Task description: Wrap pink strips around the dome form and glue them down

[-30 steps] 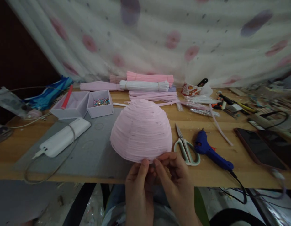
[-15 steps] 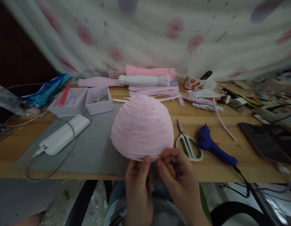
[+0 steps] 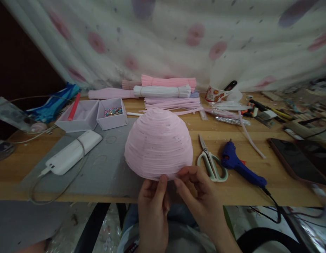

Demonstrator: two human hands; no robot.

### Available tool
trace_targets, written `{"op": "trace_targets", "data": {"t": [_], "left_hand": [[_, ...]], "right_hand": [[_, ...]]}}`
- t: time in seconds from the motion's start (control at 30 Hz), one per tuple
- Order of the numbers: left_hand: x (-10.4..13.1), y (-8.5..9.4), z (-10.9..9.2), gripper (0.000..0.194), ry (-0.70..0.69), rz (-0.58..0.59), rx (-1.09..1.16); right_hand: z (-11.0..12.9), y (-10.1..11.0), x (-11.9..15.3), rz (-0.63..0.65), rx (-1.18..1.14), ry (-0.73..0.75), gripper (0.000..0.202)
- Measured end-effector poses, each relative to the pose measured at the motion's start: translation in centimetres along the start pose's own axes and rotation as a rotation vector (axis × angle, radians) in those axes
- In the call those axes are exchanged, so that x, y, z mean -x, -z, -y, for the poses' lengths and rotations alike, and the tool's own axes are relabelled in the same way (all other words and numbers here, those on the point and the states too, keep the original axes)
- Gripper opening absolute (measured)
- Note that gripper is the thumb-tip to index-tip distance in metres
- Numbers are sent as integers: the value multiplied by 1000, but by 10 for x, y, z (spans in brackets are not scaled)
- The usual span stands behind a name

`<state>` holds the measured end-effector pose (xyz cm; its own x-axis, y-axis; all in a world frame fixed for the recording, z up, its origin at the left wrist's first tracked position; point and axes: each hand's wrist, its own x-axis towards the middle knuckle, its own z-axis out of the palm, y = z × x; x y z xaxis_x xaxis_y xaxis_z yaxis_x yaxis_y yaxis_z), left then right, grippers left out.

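A pale pink dome [image 3: 159,146], built up from rings of fuzzy strips like pipe cleaners, is held over the grey mat with its rounded top away from me. My left hand [image 3: 154,211] grips its near rim, the thumb on the outside and the fingers underneath. Just to the right, my right hand [image 3: 201,202] pinches the same rim between thumb and forefinger. What the underside of the dome looks like is hidden. White-handled scissors [image 3: 212,163] lie right beside my right hand, and a blue hot glue gun [image 3: 240,163] rests beyond them.
Bundles of pink and white pipe cleaners [image 3: 163,91] lie at the back. Left are a white power bank [image 3: 73,153] with a cable, a box of beads [image 3: 112,114] and another box [image 3: 80,117] with a red stick. A phone [image 3: 297,160] lies right, a paper cup [image 3: 217,94] behind.
The dome has tilted slightly, its top a little lower and nearer me. Both hands keep their hold on the rim, the left having shifted slightly left.
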<state>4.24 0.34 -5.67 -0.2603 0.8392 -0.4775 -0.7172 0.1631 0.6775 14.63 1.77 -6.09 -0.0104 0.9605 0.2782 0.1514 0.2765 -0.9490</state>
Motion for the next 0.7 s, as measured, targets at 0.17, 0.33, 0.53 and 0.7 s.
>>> {"op": "trace_targets", "data": {"t": [0.17,0.33,0.53,0.7], "left_hand": [[-1,-1,-2,42,29,-40,-12],[-4,6,-4,32,-98,-13,-66],[-8,12,-5,29,-203,104,-167],[-6,13,-9,30,-192,142,-277]], "right_hand": [[1,12,7,-125,-42,26,18],[1,20,6,-328,-140,90,44],[3,27,0,-184,103,175,49],[6,11,-2,-41,271,219,5]]}}
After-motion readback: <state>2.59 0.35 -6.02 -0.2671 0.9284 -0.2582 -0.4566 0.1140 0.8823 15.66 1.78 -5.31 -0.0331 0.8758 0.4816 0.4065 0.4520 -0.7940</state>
